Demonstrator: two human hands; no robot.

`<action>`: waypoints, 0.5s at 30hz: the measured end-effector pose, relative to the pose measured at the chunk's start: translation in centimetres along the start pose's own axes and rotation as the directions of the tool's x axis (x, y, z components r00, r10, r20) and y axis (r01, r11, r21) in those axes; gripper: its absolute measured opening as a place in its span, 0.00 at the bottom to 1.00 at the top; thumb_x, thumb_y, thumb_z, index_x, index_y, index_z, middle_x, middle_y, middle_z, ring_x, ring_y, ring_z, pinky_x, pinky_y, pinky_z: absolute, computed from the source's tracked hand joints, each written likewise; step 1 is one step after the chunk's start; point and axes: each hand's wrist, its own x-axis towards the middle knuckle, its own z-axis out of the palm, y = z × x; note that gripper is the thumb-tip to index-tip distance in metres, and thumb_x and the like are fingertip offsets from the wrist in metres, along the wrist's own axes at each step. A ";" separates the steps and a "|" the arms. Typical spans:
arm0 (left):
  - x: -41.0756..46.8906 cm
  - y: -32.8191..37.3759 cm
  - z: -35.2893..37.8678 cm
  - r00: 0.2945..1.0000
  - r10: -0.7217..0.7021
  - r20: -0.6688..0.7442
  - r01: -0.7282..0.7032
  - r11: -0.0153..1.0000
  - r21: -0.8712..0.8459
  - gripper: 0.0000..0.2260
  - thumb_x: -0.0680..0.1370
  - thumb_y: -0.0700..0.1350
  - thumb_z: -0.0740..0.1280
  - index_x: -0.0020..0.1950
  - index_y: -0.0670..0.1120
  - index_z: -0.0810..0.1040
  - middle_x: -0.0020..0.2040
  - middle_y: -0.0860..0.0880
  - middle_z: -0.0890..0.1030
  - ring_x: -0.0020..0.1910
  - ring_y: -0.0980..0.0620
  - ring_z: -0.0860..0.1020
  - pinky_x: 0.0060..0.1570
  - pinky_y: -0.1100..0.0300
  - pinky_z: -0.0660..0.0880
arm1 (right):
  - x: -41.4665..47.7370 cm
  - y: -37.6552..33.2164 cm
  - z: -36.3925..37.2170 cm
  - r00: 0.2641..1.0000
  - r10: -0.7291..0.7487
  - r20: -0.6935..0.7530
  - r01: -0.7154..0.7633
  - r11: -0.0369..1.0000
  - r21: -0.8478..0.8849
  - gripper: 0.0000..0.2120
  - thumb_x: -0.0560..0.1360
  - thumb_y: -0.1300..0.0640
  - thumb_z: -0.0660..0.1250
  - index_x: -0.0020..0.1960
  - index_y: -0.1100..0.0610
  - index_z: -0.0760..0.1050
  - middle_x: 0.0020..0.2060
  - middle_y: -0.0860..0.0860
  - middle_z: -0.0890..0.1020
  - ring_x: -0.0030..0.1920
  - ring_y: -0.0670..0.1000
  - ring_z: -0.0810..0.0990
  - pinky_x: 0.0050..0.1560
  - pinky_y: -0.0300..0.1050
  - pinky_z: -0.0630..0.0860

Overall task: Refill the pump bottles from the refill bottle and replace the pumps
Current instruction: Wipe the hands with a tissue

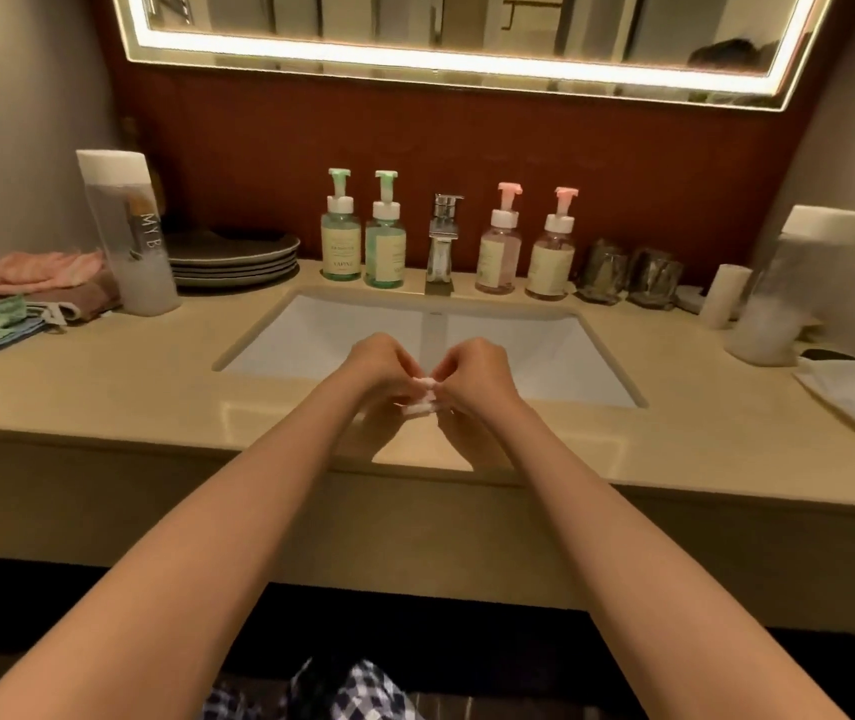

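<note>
Green pumps (339, 180) are seen on two bottles (341, 252), pink pumps (510, 193) on two; the counter (103, 376) is coloured beige, the cloth (363, 688) seemingly checked.

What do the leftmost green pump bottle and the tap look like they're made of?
The leftmost green pump bottle: probably clear glossy plastic; tinted liquid shows through. The tap: polished metal, likely chrome; it gives mirror-like reflections.
</note>
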 end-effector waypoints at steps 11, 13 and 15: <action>1.8 4.0 1.9 0.967 0.117 0.224 -0.134 0.989 0.061 0.02 0.72 0.38 0.71 0.42 0.44 0.79 0.42 0.47 0.79 0.42 0.53 0.78 0.43 0.64 0.76 | -3.0 3.4 -3.7 0.992 -0.078 0.101 0.097 0.974 -0.206 0.11 0.74 0.55 0.66 0.48 0.63 0.81 0.41 0.57 0.82 0.38 0.50 0.78 0.36 0.34 0.71; 2.0 5.1 2.6 0.959 0.140 0.248 -0.162 0.984 0.071 0.03 0.72 0.38 0.71 0.42 0.44 0.80 0.42 0.48 0.79 0.41 0.53 0.78 0.41 0.65 0.76 | -3.4 3.9 -4.0 0.998 -0.042 0.055 0.053 0.973 -0.227 0.13 0.75 0.52 0.66 0.47 0.62 0.81 0.40 0.55 0.82 0.36 0.49 0.77 0.33 0.35 0.69; 2.0 6.4 3.7 0.943 0.179 0.280 -0.207 0.975 0.077 0.04 0.72 0.37 0.70 0.45 0.44 0.81 0.44 0.48 0.79 0.43 0.53 0.78 0.44 0.63 0.76 | -3.7 4.9 -4.6 1.000 0.009 -0.020 -0.014 0.967 -0.253 0.11 0.76 0.54 0.65 0.48 0.61 0.81 0.41 0.55 0.82 0.37 0.49 0.76 0.35 0.36 0.68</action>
